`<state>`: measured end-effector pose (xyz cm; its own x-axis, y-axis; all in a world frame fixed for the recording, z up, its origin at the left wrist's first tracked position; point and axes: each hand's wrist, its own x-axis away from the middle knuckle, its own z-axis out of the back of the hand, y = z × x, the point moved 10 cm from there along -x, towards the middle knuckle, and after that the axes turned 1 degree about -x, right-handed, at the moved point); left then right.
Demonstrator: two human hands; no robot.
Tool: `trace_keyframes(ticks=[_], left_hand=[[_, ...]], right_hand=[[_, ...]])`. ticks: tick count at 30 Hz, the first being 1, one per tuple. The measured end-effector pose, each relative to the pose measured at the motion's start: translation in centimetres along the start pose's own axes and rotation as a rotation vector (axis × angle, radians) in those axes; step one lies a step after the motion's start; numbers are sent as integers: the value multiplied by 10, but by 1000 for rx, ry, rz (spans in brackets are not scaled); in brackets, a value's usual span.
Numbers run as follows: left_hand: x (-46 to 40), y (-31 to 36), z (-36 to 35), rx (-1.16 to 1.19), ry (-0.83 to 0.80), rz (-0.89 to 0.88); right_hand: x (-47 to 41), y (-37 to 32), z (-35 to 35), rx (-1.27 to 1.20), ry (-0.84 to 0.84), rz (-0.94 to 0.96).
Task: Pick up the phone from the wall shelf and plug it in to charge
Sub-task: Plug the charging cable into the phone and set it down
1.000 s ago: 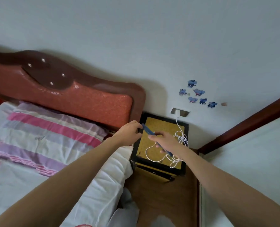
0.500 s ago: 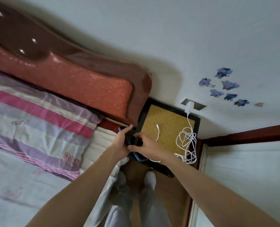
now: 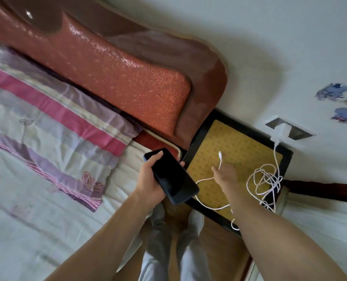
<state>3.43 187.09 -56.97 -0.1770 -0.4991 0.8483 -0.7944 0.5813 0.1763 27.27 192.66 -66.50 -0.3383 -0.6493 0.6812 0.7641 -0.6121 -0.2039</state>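
My left hand (image 3: 147,180) grips a dark phone (image 3: 171,175) in a blue case, screen up, over the gap between the bed and the bedside table (image 3: 239,142). My right hand (image 3: 227,177) reaches over the yellow tabletop, its thumb touching the white charging cable (image 3: 220,159) just below the free connector. Its fingers are hidden behind the back of the hand. The rest of the cable lies tangled (image 3: 266,181) on the table's right side and runs up to a white adapter (image 3: 281,132) plugged into the wall socket (image 3: 297,132).
A red padded headboard (image 3: 128,78) and a striped pillow (image 3: 47,122) on the bed fill the left. My legs (image 3: 168,250) stand on the wooden floor between bed and table. A dark wooden rail (image 3: 320,189) runs off to the right; blue stickers (image 3: 330,94) dot the wall.
The phone has passed fully to my left hand and come off the table toward the bed. My right hand let go of it and moved right to the cable end.
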Motion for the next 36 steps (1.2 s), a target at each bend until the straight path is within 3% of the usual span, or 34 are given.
trace_keyframes(ticks=[8,12,15,18,24,36], left_hand=[[36,40,-34,89,-27,-101],[58,50,-49,211,-30,-128],[79,53,-70,280,-78,-142],[105,48,-101,246,-123,-148],[155,38,-155,225,-196,-164],[200,-7,-194,96,-254,-184]], right_hand=[[41,-4,16,-308,41,5],[98,-23,38,-911,-109,60],[163,-41,71,-1125,-249,182],[228,-56,104,-1105,-291,367],[319,-79,175,-955,-151,674],[360,-48,214,-925,-26,671]])
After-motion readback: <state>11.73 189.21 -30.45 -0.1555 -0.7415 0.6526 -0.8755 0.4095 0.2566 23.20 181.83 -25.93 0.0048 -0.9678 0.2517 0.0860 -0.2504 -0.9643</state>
